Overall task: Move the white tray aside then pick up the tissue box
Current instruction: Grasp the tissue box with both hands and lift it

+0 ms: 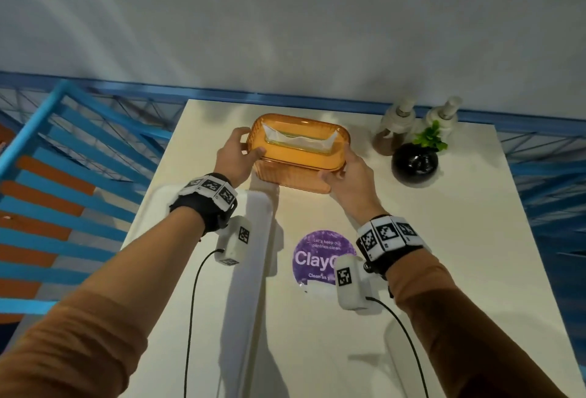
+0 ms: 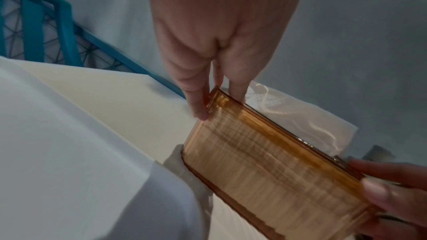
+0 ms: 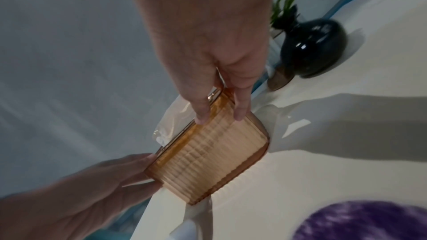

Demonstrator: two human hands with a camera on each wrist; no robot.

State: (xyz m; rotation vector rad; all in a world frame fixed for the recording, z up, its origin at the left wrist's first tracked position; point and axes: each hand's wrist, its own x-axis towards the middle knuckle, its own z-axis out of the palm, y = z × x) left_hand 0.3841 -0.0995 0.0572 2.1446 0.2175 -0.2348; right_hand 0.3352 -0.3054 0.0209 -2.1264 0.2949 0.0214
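I hold the amber ribbed tissue box (image 1: 298,156) (image 2: 265,161) (image 3: 208,156) by its two short ends, just above the far middle of the table. A white tissue sticks out of its top slot. My left hand (image 1: 250,144) (image 2: 218,105) grips the left end, thumb on the near side and fingers on the far side. The right end is gripped the same way by my right hand (image 1: 337,164) (image 3: 220,116). The white tray (image 1: 257,223) (image 2: 69,152) lies on the left part of the table, under my left forearm.
A black round vase (image 1: 414,163) (image 3: 312,50) with a green sprig and two pump bottles (image 1: 396,125) stand at the back right. A purple round sticker (image 1: 320,255) is on the cream table (image 1: 444,239). A blue railing (image 1: 63,159) runs along the left; a wall is behind.
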